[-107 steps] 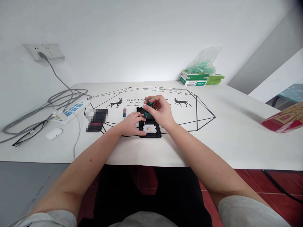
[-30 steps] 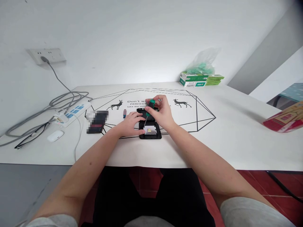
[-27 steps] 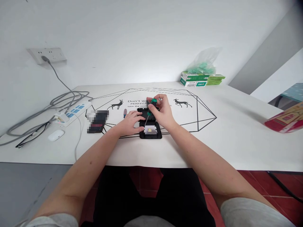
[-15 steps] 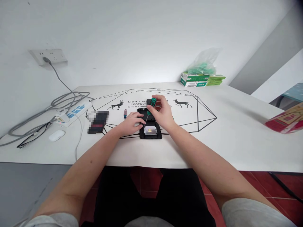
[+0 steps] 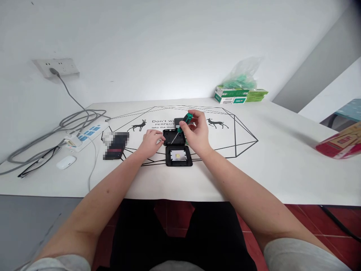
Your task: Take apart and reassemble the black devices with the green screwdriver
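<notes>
Right hand [image 5: 194, 128] is grasping the screwdriver [image 5: 187, 119], its tip pointing down over the rear shell [image 5: 171, 136] | left hand [image 5: 151, 142] is sitting, fingers bent, at that shell's left edge, any grip impossible to tell | front shell [image 5: 179, 163] is lying toward the front edge of the table [image 5: 248, 180] | boxes [image 5: 232, 92] are standing at the back edge

On the table [image 5: 287, 165], the near casing [image 5: 178, 163] lies before the far casing [image 5: 170, 136], a power strip [image 5: 89, 134] left, boxes [image 5: 231, 92] behind right.
</notes>
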